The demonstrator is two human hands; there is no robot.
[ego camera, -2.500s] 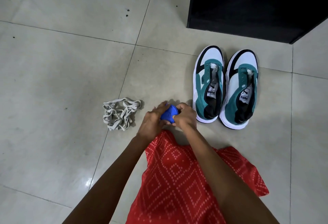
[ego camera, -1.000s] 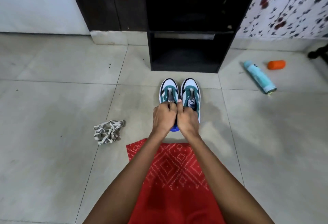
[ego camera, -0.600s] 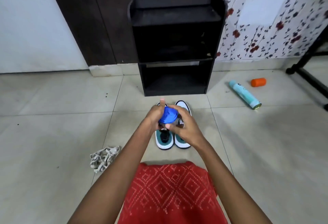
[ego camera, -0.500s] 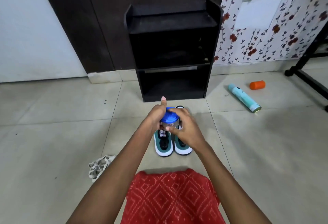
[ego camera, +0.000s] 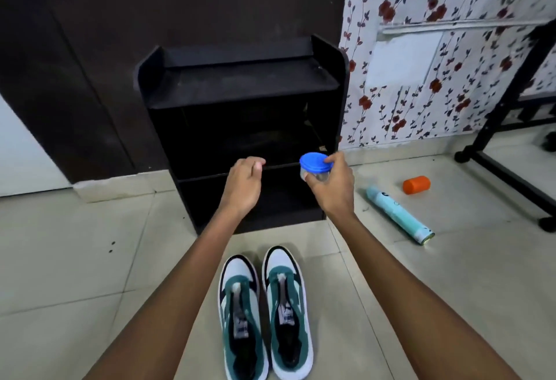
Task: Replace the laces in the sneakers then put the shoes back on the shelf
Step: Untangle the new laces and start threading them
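Sneakers (ego camera: 261, 316) unlaced on the floor, jar (ego camera: 314, 169) in the right hand (ego camera: 331, 190).
The pair stands side by side below the hands, between the forearms, toes toward the shelf (ego camera: 240, 84) and eyelets bare. The right hand's fingers curl round the small clear jar with its blue lid. The left hand (ego camera: 243, 187) hangs apart from it, loosely curled and empty. A spray can (ego camera: 397, 218) and an orange cap (ego camera: 416, 184) lie right of the right hand. Relacing looks not yet begun and no lace is in view, so the next move probably calls for putting the jar down or opening it.
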